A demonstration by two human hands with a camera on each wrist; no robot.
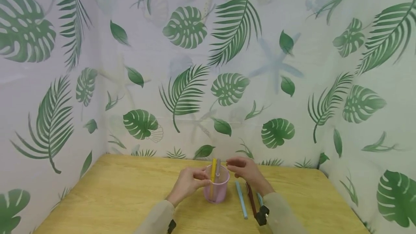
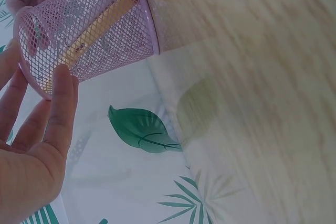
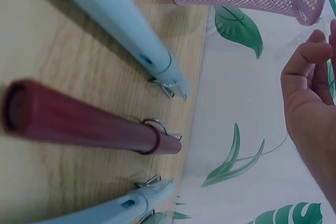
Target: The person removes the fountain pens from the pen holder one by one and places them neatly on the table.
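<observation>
A pink mesh pen holder (image 1: 216,193) stands upright on the table. A yellow pen (image 1: 213,169) and a grey pen (image 1: 218,169) stand in it, their tops above the rim. My left hand (image 1: 188,183) holds the holder at its rim from the left, thumb in front; the left wrist view shows its fingers (image 2: 62,98) against the mesh. Beside the rim on the right is my right hand (image 1: 247,170), fingers loosely bent, with nothing visible in them. Below it lie a light blue pen (image 1: 241,199) and a dark red pen (image 3: 94,119).
Another light blue pen (image 3: 121,208) lies right of the dark red one, partly hidden by the right forearm in the head view; one more clip shows beside it. The wooden table (image 1: 130,183) meets leaf-print sheets (image 1: 195,118) at its back and sides.
</observation>
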